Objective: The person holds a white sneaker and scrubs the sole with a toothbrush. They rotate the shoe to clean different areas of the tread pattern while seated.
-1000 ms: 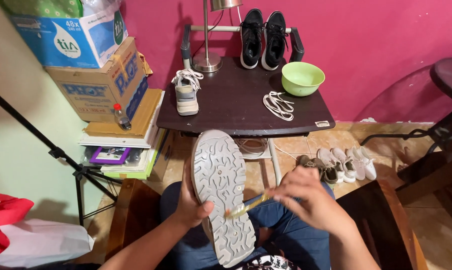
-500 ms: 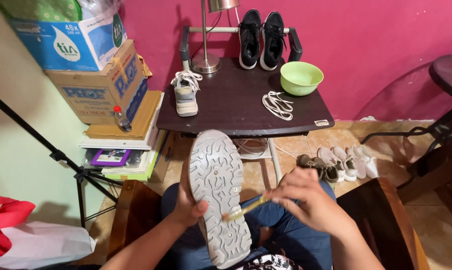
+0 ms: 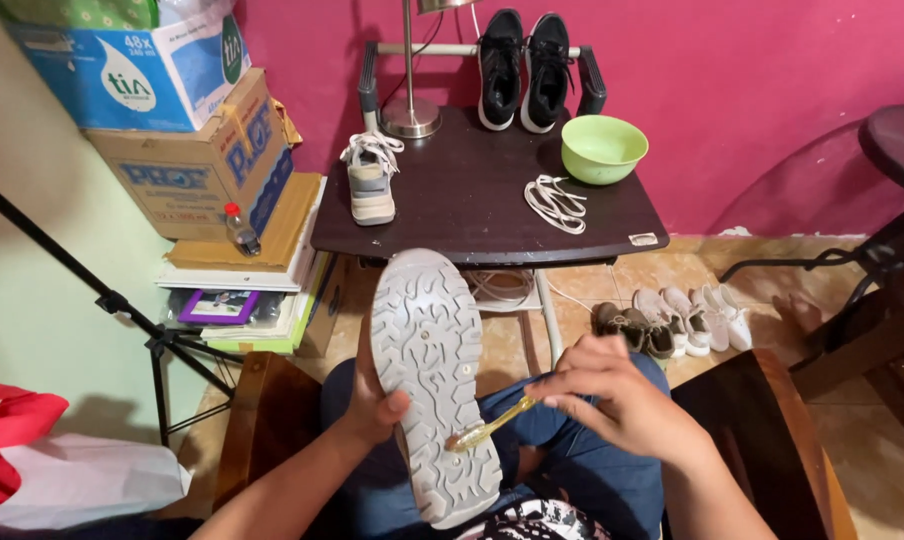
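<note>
My left hand (image 3: 374, 400) grips a grey sneaker (image 3: 432, 380) by its side, its ridged sole turned up toward me over my lap. My right hand (image 3: 617, 395) holds a yellow toothbrush (image 3: 487, 430) whose bristle end rests on the lower part of the sole. The matching grey sneaker (image 3: 371, 180) stands on the dark table (image 3: 472, 215) ahead, beside loose white laces (image 3: 555, 200) and a green bowl (image 3: 603, 148).
Black sneakers (image 3: 524, 65) lean at the table's back by a lamp base (image 3: 410, 115). Stacked cardboard boxes (image 3: 202, 150) and books sit left, with a tripod leg (image 3: 122, 310). Several shoes (image 3: 672, 320) lie on the floor right. A dark round table (image 3: 897, 150) stands far right.
The sole has shifted slightly and the toothbrush tip has moved a little along the lower sole; both hands keep their grip.
</note>
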